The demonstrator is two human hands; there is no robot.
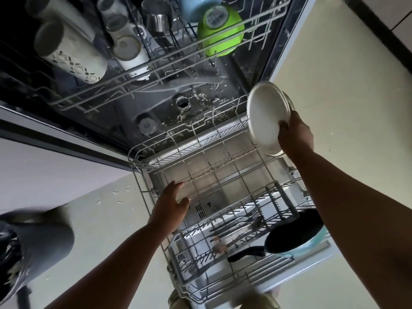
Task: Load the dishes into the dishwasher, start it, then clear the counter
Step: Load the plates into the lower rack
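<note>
Right hand: my right hand (pixel 295 136) holds a pale round plate (pixel 266 118) by its lower edge, thumb on the face, fingers curled behind the rim.
Plate: tilted nearly on edge, face turned toward my left; it hangs in the air above the far right corner of the lower rack (pixel 214 166), touching no wire that I can make out.
Left hand: my left hand (pixel 172 202) is spread loose and holds nothing; its fingertips reach the wires at the rack's left side, and I cannot tell whether they press or only brush.
Lower rack: pulled out over the open door, below and to the left of my grip on the plate.
Near my wrists: a dark frying pan (pixel 294 230) with a pale blue outside leans in the rack's near right part, under my right forearm; forks and other cutlery (pixel 238 221) lie just left of it.
Beyond the plate: the upper rack (pixel 156 70) carries a green bowl (pixel 219 30), a blue bowl (pixel 196 6), a steel cup (pixel 157 21) and white mugs (pixel 127 45).
</note>
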